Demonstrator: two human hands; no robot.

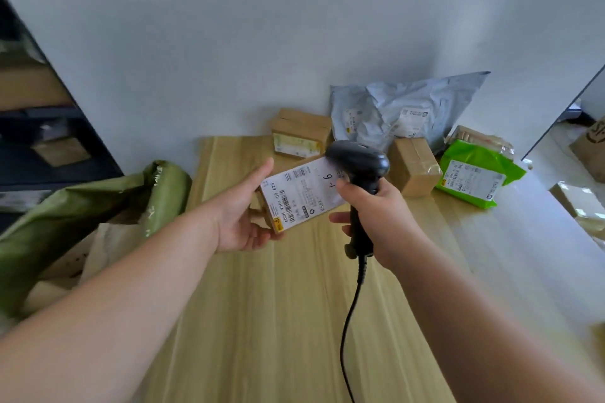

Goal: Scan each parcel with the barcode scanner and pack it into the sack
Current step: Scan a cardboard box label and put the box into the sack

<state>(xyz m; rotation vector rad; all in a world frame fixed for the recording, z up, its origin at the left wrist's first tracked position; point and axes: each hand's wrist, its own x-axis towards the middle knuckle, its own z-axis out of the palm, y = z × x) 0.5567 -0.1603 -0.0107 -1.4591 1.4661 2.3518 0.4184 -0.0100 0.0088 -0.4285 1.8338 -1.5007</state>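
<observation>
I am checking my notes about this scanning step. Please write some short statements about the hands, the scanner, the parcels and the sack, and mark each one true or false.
1. The right hand grips the barcode scanner. True.
2. The left hand holds nothing. False: it holds the labelled box, label facing up.
3. The green sack sits at the left edge of the wooden table. True.
4. The green parcel lies inside the sack. False: it lies on the table at the far right.
5. The scanner is cordless. False: a black cable hangs from its handle.
</observation>
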